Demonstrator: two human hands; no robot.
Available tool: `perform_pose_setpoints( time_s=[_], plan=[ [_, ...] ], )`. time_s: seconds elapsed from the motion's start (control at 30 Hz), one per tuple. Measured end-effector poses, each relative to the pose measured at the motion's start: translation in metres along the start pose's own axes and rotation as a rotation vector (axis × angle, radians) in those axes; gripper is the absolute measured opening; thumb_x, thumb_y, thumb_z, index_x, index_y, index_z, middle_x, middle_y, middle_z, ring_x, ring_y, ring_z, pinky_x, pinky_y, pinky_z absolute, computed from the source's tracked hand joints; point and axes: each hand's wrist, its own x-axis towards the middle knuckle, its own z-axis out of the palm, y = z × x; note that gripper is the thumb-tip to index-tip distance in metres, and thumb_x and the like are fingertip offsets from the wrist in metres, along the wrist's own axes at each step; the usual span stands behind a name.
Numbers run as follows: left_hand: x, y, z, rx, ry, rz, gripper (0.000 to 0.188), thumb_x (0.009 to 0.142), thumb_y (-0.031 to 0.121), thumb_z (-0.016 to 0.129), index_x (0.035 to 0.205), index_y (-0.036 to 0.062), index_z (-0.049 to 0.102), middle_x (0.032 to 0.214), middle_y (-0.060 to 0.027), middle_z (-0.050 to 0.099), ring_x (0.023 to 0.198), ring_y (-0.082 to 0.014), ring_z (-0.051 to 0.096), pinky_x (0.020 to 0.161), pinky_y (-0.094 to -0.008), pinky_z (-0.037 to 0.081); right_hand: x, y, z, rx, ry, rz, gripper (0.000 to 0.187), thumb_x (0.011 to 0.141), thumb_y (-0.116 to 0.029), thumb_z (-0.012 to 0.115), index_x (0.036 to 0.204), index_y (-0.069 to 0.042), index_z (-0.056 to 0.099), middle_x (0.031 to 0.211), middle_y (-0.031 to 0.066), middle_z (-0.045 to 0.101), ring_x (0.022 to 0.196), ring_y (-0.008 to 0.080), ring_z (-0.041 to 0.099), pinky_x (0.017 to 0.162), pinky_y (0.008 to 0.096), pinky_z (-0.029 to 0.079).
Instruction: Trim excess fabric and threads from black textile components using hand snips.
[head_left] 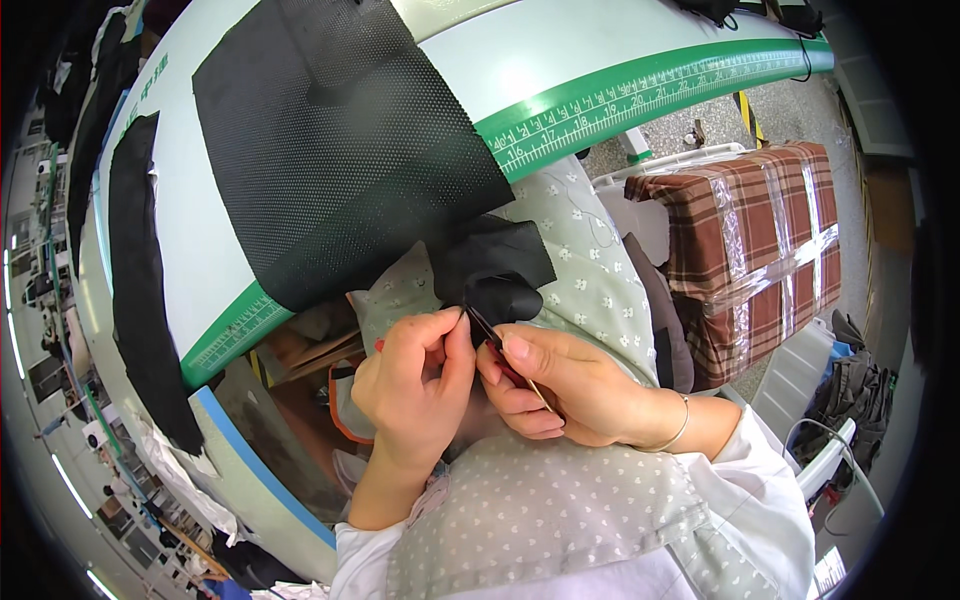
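Over my lap, my left hand [418, 365] is closed, thumb and forefinger pinched at the lower edge of a small black fabric piece [495, 255]. My right hand [570, 385] wraps round a slim pointed tool [540, 393], dark at the tip with a reddish and gold back end; it looks like tweezers, but the fingers cover most of it. Its tip meets the fabric beside my left fingertips. Part of the fabric is folded over in a dark loop just above both hands. Any thread there is too small to make out.
A large black mesh-textured sheet [340, 140] lies on the white table, overhanging its green ruler-marked edge [590, 110]. A long black strip [150, 280] lies at the left. To the right stands a taped, plaid-covered box [750, 255]. A floral apron [560, 500] covers my lap.
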Motion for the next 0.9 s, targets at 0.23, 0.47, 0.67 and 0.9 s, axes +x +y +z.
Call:
perform_pose_setpoints(
  time_s=[0.23, 0.47, 0.67, 0.9],
  plan=[
    [-0.0005, -0.0012, 0.0001, -0.002, 0.002, -0.008, 0.019, 0.073, -0.006, 0.074, 0.085, 0.0027, 0.062, 0.068, -0.0054, 0.063, 0.048, -0.0103, 0.057, 0.043, -0.021, 0.042, 0.0004, -0.0003, -0.0017, -0.017, -0.014, 0.006, 0.034, 0.102, -0.039, 0.039, 0.093, -0.007, 0.043, 0.067, -0.0027, 0.034, 0.052, 0.0064, 0.027, 0.045, 0.0211, 0.023],
    [-0.0005, -0.0004, -0.0005, -0.041, 0.0, -0.045, 0.019, 0.073, -0.006, 0.074, 0.085, 0.0021, 0.062, 0.069, -0.0052, 0.064, 0.049, -0.0096, 0.058, 0.044, -0.0202, 0.043, 0.0004, -0.0002, -0.0013, -0.06, -0.016, -0.009, 0.037, 0.101, -0.042, 0.04, 0.093, -0.005, 0.043, 0.067, -0.0019, 0.032, 0.053, 0.0073, 0.027, 0.046, 0.0213, 0.024],
    [0.0006, 0.0003, -0.0016, -0.056, -0.001, -0.063, 0.018, 0.073, -0.008, 0.073, 0.085, 0.0014, 0.062, 0.069, -0.0055, 0.064, 0.05, -0.0091, 0.058, 0.045, -0.0199, 0.044, 0.0005, -0.0003, -0.0016, -0.062, -0.022, -0.015, 0.037, 0.101, -0.041, 0.039, 0.093, -0.005, 0.043, 0.066, -0.0019, 0.033, 0.052, 0.0073, 0.027, 0.045, 0.0214, 0.024],
    [0.0009, 0.0013, -0.0022, -0.052, 0.005, -0.053, 0.018, 0.073, -0.008, 0.073, 0.084, 0.0012, 0.062, 0.069, -0.0051, 0.064, 0.05, -0.0088, 0.058, 0.045, -0.0199, 0.044, 0.0013, -0.0003, -0.001, -0.046, -0.025, -0.016, 0.037, 0.101, -0.042, 0.04, 0.092, -0.006, 0.043, 0.066, -0.0022, 0.033, 0.052, 0.0067, 0.026, 0.045, 0.0211, 0.023]
  ],
)
